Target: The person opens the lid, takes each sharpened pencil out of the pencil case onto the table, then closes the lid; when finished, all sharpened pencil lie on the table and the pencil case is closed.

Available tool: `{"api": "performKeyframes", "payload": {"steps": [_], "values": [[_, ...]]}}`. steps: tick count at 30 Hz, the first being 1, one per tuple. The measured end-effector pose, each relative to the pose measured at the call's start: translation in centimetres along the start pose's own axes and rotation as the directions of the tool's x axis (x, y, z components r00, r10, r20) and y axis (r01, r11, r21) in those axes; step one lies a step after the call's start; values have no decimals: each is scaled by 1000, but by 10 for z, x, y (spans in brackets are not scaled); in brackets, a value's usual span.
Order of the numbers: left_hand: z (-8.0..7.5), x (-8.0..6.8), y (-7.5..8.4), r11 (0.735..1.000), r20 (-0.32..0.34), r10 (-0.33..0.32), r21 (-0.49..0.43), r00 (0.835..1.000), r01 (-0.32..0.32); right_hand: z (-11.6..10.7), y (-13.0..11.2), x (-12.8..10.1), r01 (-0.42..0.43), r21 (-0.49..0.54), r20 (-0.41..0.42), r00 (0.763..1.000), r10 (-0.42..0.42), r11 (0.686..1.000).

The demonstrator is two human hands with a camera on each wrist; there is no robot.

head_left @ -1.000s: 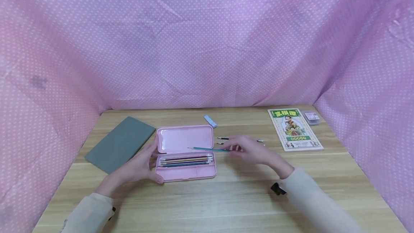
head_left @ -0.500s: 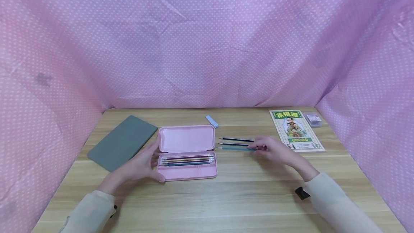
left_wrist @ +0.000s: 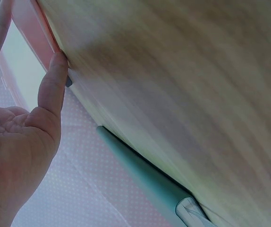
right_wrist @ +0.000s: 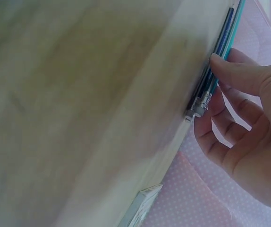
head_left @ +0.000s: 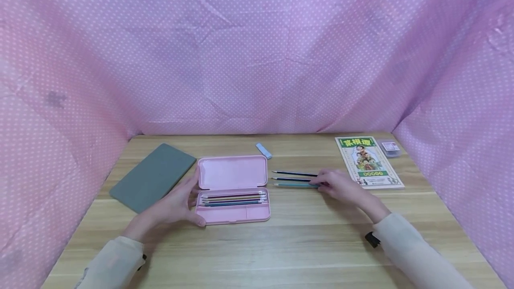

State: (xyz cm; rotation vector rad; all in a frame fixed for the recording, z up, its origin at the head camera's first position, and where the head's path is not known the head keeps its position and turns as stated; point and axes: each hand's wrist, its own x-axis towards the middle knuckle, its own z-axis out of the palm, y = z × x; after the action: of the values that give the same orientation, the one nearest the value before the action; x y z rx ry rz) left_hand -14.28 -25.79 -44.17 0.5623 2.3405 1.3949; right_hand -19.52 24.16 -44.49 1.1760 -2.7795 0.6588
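Soft, even light; both wrist views blurred close-up.

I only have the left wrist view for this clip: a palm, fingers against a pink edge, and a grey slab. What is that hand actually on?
Observer: The left hand steadies the left end of an open pink pencil case on the wooden table.
Operator: Anything in the case?
Observer: Several pencils lie side by side in its tray; the lid is bare.
Operator: And the other hand?
Observer: The right hand has its fingers on the ends of three pencils on the table, right of the case.
Operator: The grey slab?
Observer: A flat grey notebook, left of the case.
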Motion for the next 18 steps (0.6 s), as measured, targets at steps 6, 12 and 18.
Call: {"api": "performKeyframes", "payload": {"steps": [6, 12, 18], "values": [[0, -1, 1, 1000, -5, -9, 13, 1000, 9, 3, -1, 1, 10, -56, -3, 1000, -10, 998], [-1, -2, 3, 999, -7, -26, 29, 1000, 26, 3, -2, 3, -26, -54, 14, 1000, 26, 998], [-1, -2, 4, 999, -5, -28, 33, 1000, 28, 3, -3, 5, -47, -47, 32, 998, 48, 998]]}}
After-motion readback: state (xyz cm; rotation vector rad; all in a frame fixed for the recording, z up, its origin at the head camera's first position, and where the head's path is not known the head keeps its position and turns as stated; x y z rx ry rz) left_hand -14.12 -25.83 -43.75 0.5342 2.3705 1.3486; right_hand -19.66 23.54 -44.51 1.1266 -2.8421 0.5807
